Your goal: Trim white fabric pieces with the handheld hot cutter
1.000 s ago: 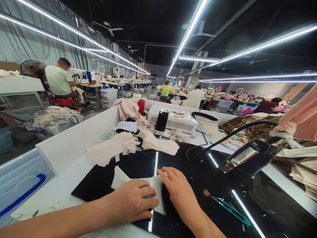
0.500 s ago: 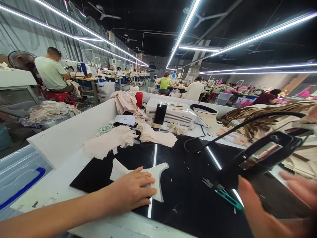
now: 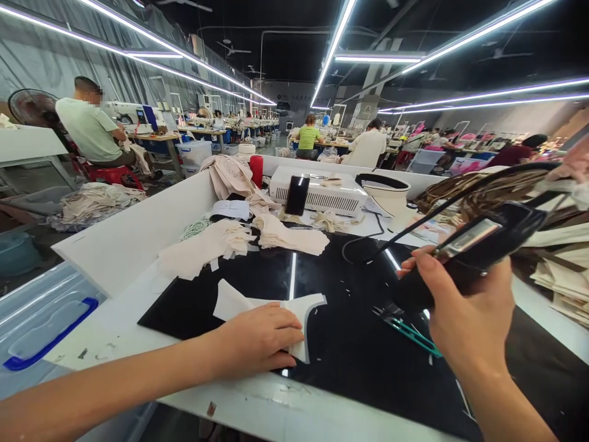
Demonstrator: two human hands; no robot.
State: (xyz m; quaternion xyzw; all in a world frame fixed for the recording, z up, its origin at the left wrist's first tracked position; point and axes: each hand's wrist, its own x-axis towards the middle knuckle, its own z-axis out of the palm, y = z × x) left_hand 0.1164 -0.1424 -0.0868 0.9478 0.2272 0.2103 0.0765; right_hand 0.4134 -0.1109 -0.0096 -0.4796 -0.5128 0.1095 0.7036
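My left hand [image 3: 264,337] lies flat on a cream fabric piece [image 3: 239,299] with curved, white-edged ends, pressing it against the black mat [image 3: 340,344]. Its fingers are stretched out, not gripping. On the right, my right hand [image 3: 473,313] is closed around a black corded iron [image 3: 488,245] with a shiny metal plate, held tilted above the mat. The iron's underside is hidden from me. Beneath it, close to my right wrist, lies a pair of teal-handled thread snips [image 3: 414,336]. Small white scraps are scattered on the mat.
Two stacks of cream fabric pieces [image 3: 202,248] lie behind the mat. A phone [image 3: 297,195] leans on a white vented box [image 3: 322,187]. Brown and cream bundles [image 3: 561,276] line the right. A low white wall [image 3: 138,227] borders the left; co-workers sit beyond.
My right hand has gone from open beside the iron to closed around it. My left hand and the fabric piece appear slightly farther right, as the view has also shifted.
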